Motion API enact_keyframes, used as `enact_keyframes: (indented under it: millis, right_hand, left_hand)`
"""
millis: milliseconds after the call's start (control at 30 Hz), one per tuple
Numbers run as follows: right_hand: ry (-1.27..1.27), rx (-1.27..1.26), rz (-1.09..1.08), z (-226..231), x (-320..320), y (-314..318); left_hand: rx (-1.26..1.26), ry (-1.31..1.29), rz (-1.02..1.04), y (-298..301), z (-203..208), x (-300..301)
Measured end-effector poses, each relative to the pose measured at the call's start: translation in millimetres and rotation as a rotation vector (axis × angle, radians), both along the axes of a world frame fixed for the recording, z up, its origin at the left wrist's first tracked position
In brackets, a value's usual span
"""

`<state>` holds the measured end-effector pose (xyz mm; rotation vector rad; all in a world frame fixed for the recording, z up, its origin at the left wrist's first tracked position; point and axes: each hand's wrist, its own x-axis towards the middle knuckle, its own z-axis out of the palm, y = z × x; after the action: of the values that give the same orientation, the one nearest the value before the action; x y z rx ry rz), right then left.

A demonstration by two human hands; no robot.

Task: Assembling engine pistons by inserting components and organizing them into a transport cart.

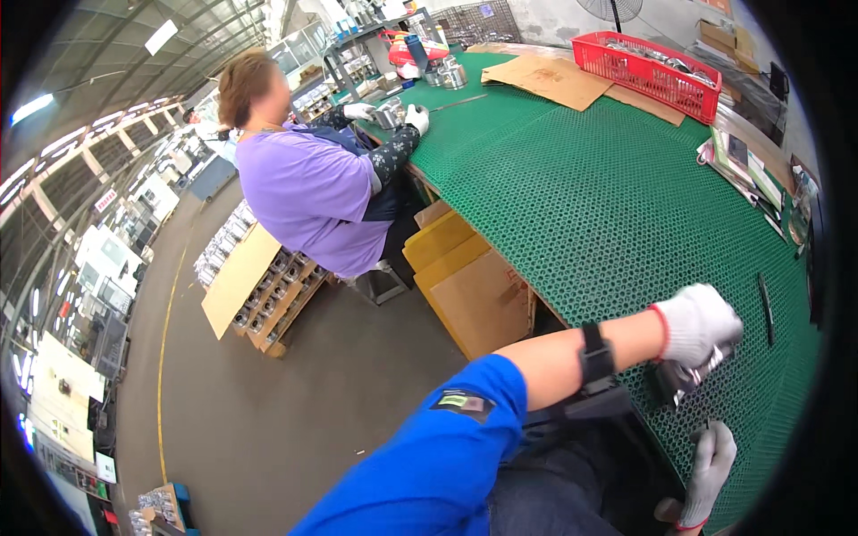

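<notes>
My left hand (702, 326), in a white knitted glove with a red cuff, reaches across the bench edge from a blue sleeve. Its fingers are closed over a shiny metal part (686, 380), blurred and partly hidden under the palm. Nearer the lower edge is my right hand (712, 460), also gloved, with its fingers bent together beside the metal part. A thin dark tip shows at those fingers; what it belongs to is hidden. Both hands are over the green perforated mat (572, 223) on the bench.
A dark pen-like rod (766, 308) lies right of my left hand. Papers (746, 170) and a red crate (643, 76) of metal parts stand farther off, beside flat cardboard (545, 79). A co-worker in purple (304, 192) handles a metal part at left. Cardboard boxes (474, 290) stand below the bench.
</notes>
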<state>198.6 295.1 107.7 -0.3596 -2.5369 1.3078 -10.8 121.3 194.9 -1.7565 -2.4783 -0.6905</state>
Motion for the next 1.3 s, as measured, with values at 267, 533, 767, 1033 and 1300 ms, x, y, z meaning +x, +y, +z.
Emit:
enact_keyframes:
  millis: [267, 533, 767, 1033, 1300]
  right_hand:
    - [-0.036, -0.617, 0.156, -18, -5, -6]
    - [0.033, -0.835, -0.031, -32, -3, -6]
    - [-0.019, -0.824, 0.165, 3, -19, -28]
    - [-0.119, -0.477, 0.064, 23, -3, -22]
    - [-0.037, -0.247, 0.029, 44, -27, -24]
  left_hand:
    - [0.899, -0.329, 0.552, -73, -122, 34]
    - [0.441, -0.526, 0.504, -89, -80, 16]
    - [0.625, -0.372, 0.502, -116, -94, 2]
    - [0.221, 0.28, -0.034, -19, -26, 19]
    - [0.12, 0.483, -0.048, 1, -27, 48]
